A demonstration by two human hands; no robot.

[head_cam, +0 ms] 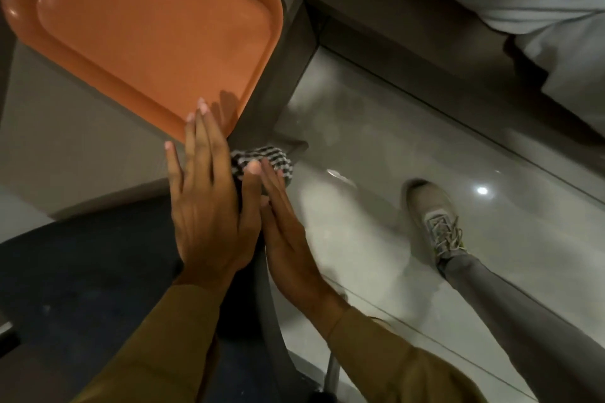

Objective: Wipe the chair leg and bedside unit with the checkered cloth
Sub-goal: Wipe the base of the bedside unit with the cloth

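Head view: looking down past a bedside unit (98,154).
Tray (154,29): orange, on the unit's top.
Chair (82,278): dark seat, lower left.
Left hand (209,206): fingers straight, flat, gripping nothing.
Cloth (262,159): checkered, bunched at the unit's corner, pressed between both hands.
Right hand (291,235): flat, fingers extended, against the cloth.
Shoe (435,216): on glossy floor (360,147), right.

floor (376,127): open | tray (147,26): fills unit top | chair (82,271): possibly crowds left
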